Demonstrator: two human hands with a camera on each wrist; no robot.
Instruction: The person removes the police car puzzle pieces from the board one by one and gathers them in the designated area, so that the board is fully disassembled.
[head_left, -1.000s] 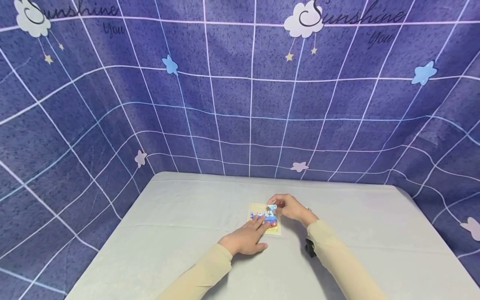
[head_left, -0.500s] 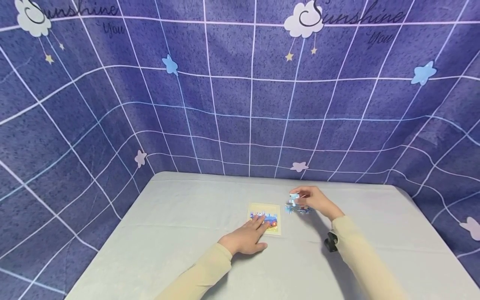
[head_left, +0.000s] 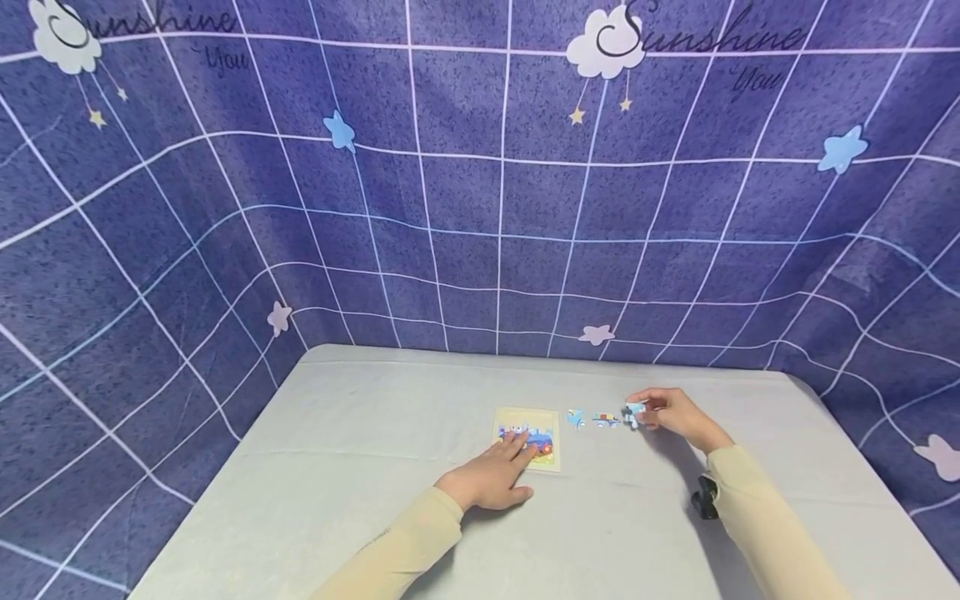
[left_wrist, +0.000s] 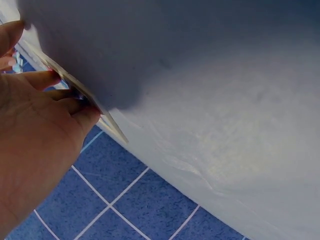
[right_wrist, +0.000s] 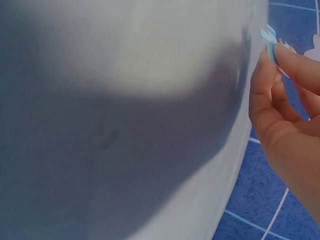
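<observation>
My left hand [head_left: 491, 477] lies with its fingers extended over a small puzzle board [head_left: 551, 414], a pale wooden frame. Under and beside the fingertips, puzzle pieces [head_left: 542, 442] in the lower part of the board form a colourful vehicle picture. The board's upper strip shows bare wood. Off to the right, my right hand [head_left: 675, 417] pinches a light blue puzzle piece [right_wrist: 270, 42] between thumb and fingers, tilted and close over the table. In the left wrist view the left fingers rest on the board [left_wrist: 112, 127], seen nearly edge-on.
Between the board and my right hand lie a blue loose puzzle piece [head_left: 576, 417] and another loose piece [head_left: 606, 419] with red and yellow on it. The pale grey tabletop [head_left: 300, 492] meets a dark blue grid-patterned curtain [head_left: 465, 208] at the back.
My right hand has carried the light blue piece from above the board to the right, past the loose pieces, which are now uncovered. My left hand has stayed on the board.
</observation>
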